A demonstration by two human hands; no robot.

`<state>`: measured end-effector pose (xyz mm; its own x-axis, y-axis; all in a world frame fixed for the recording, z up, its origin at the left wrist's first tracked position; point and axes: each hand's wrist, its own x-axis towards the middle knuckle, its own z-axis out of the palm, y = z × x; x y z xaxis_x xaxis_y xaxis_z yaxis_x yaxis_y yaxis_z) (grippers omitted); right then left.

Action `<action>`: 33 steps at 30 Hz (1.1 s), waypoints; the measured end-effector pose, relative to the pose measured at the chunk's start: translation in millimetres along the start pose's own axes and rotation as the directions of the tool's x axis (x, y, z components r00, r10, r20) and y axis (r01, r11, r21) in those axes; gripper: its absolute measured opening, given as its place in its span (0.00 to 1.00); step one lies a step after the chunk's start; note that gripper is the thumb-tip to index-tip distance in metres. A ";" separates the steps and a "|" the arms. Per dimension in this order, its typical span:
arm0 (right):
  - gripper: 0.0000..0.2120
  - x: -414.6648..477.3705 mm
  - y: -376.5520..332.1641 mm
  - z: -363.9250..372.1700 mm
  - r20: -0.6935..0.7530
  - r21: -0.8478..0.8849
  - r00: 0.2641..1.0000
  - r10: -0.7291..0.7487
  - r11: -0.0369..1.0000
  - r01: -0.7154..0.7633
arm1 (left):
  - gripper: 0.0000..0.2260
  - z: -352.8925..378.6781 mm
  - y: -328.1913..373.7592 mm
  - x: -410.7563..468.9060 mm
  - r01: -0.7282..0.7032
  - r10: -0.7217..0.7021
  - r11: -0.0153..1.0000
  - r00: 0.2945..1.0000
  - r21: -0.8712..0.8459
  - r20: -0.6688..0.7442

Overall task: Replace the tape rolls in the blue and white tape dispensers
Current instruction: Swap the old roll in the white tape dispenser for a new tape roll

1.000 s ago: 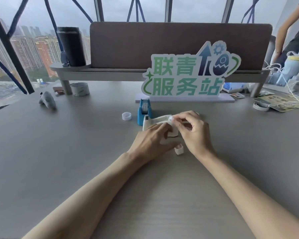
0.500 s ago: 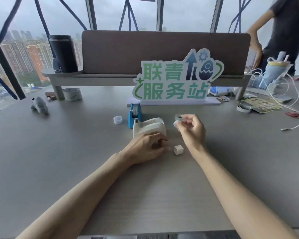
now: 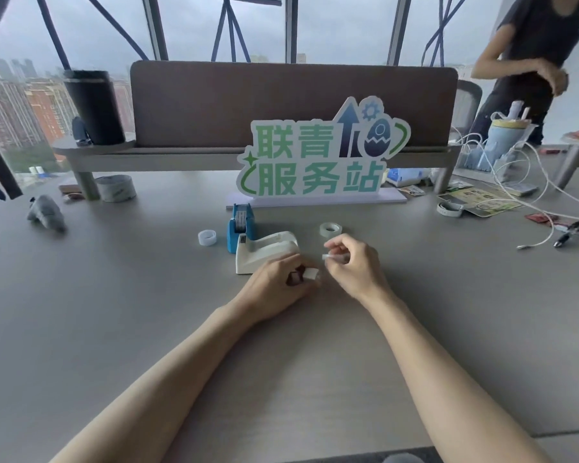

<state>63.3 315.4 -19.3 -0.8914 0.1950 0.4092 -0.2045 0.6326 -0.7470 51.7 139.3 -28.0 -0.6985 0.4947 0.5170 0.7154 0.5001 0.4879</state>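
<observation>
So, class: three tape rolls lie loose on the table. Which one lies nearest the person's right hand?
The clear roll just beyond the right hand. The other small roll lies left of the blue dispenser; the large roll sits far left.

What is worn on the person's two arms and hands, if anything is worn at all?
Nothing shows: the left hand and the right hand have no gloves, rings, watch or bracelet, and both forearms are without sleeves as far as the picture's lower edge.

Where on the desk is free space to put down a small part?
Bare desk lies left of the left hand, below the small roll. More lies right of the right hand, before the cables. Crowded: around the white dispenser and blue dispenser.
</observation>
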 end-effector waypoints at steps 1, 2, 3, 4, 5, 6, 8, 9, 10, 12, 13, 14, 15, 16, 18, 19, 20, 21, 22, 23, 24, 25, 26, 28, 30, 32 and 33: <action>0.08 0.2 -0.1 0.5 0.007 -0.019 1.000 -0.022 1.000 0.022 | 0.08 0.1 -2.2 1.0 -0.001 0.000 1.000 1.000 -0.017 -0.021; 0.08 1.9 0.1 0.6 0.000 -0.031 0.999 -0.035 0.999 0.035 | 0.08 0.1 -4.1 1.8 0.001 -0.002 1.000 1.000 -0.031 -0.029; 0.08 5.4 1.9 0.6 -0.018 -0.048 0.999 -0.046 0.998 0.045 | 0.08 0.2 -5.4 2.6 0.004 -0.005 0.999 1.000 -0.041 -0.029; 0.08 11.0 5.6 0.7 -0.037 -0.080 0.997 -0.071 0.994 0.068 | 0.09 0.7 -5.8 3.3 0.007 -0.008 0.999 1.000 -0.047 -0.027; 0.08 17.8 10.9 1.2 -0.041 -0.132 0.993 -0.112 0.986 0.106 | 0.10 1.1 -5.5 3.6 0.010 -0.011 0.999 1.000 -0.048 -0.027; 0.10 25.7 17.0 2.3 -0.021 -0.191 0.988 -0.155 0.970 0.149 | 0.10 1.2 -4.8 3.4 0.014 -0.016 0.999 1.000 -0.046 -0.027; 0.14 41.0 28.0 4.8 0.052 -0.282 0.982 -0.182 0.941 0.189 | 0.10 1.1 -3.0 2.6 0.016 -0.017 0.999 1.000 -0.033 -0.024; 0.16 47.0 31.2 5.6 0.099 -0.319 0.981 -0.169 0.928 0.192 | 0.10 1.0 -2.3 2.2 0.012 -0.012 1.000 1.000 -0.027 -0.022; 0.17 51.5 33.4 6.0 0.142 -0.352 0.978 -0.153 0.915 0.195 | 0.10 0.8 -2.0 2.1 0.011 -0.012 1.000 1.000 -0.026 -0.019; 0.18 56.3 36.5 7.0 0.201 -0.402 0.973 -0.118 0.895 0.191 | 0.10 -0.1 -2.1 1.8 0.021 -0.022 0.999 1.000 -0.037 -0.014; 0.19 57.1 37.0 7.6 0.213 -0.420 0.972 -0.099 0.889 0.182 | 0.10 -0.8 -2.0 2.1 0.026 -0.027 0.999 1.000 -0.044 -0.013; 0.19 57.3 37.1 8.3 0.208 -0.437 0.975 -0.082 0.884 0.167 | 0.10 -1.5 -2.5 2.6 0.029 -0.030 0.998 0.999 -0.050 -0.016; 0.18 57.2 37.3 8.5 0.187 -0.453 0.980 -0.067 0.879 0.147 | 0.09 -2.5 -2.8 2.9 0.030 -0.031 0.998 0.999 -0.059 -0.023; 0.17 57.5 38.3 8.0 0.156 -0.469 0.987 -0.048 0.875 0.117 | 0.08 -3.2 -2.8 3.1 0.033 -0.036 0.997 0.999 -0.070 -0.031; 0.14 56.5 41.8 7.0 0.100 -0.490 0.995 -0.017 0.870 0.064 | 0.08 -3.9 -2.1 2.6 0.036 -0.041 0.996 0.998 -0.086 -0.050; 0.13 55.7 43.9 6.6 0.078 -0.488 0.997 -0.014 0.871 0.051 | 0.08 -4.0 -1.3 2.0 0.039 -0.045 0.995 0.997 -0.093 -0.061; 0.11 54.8 45.8 6.1 0.058 -0.478 0.998 -0.027 0.877 0.052 | 0.08 -4.3 -0.1 1.3 0.044 -0.052 0.994 0.996 -0.102 -0.075; 0.10 52.7 46.3 5.5 0.028 -0.456 0.998 -0.062 0.887 0.068 | 0.08 -4.8 0.8 0.3 0.050 -0.061 0.992 0.994 -0.113 -0.090; 0.08 49.4 44.8 4.2 -0.015 -0.424 0.993 -0.117 0.900 0.099 | 0.08 -5.3 1.8 -0.4 0.058 -0.071 0.991 0.992 -0.124 -0.105; 0.07 45.7 41.0 2.8 -0.067 -0.383 0.981 -0.183 0.912 0.144 | 0.08 -5.9 2.3 -0.8 0.064 -0.080 0.989 0.990 -0.133 -0.117; 0.05 41.1 34.3 0.9 -0.115 -0.336 0.960 -0.254 0.920 0.203 | 0.09 -6.4 2.5 -0.9 0.070 -0.088 0.988 0.988 -0.140 -0.125; 0.04 35.8 25.1 -1.1 -0.152 -0.281 0.938 -0.312 0.924 0.261 | 0.09 -6.9 2.8 -1.0 0.072 -0.091 0.987 0.987 -0.147 -0.131; 0.04 29.9 15.0 -2.8 -0.177 -0.219 0.922 -0.343 0.927 0.303 | 0.09 -6.7 2.6 -0.7 0.071 -0.094 0.985 0.986 -0.157 -0.140; 0.05 17.3 -2.3 -4.8 -0.188 -0.075 0.930 -0.317 0.948 0.308 | 0.09 -6.6 2.5 -1.0 0.081 -0.113 0.979 0.980 -0.189 -0.166; 0.06 4.6 -16.3 -7.1 -0.153 0.111 0.967 -0.206 0.968 0.224 | 0.09 -9.1 6.0 -3.1 0.145 -0.190 0.957 0.968 -0.251 -0.163; 0.07 -7.9 -28.4 -8.3 -0.062 0.344 0.996 -0.067 0.935 0.084 | 0.10 -11.8 9.0 -5.9 0.192 -0.249 0.927 0.958 -0.323 -0.144; 0.08 -12.3 -33.4 -8.0 -0.013 0.442 1.000 -0.018 0.897 0.022 | 0.12 -13.1 9.1 -7.2 0.193 -0.254 0.922 0.956 -0.335 -0.149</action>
<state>84.3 297.9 4.9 -0.8821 0.1933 0.4295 -0.3818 0.2406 -0.8924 63.5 131.0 -18.0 -0.8468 0.2398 0.4749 0.5307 0.3185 0.7855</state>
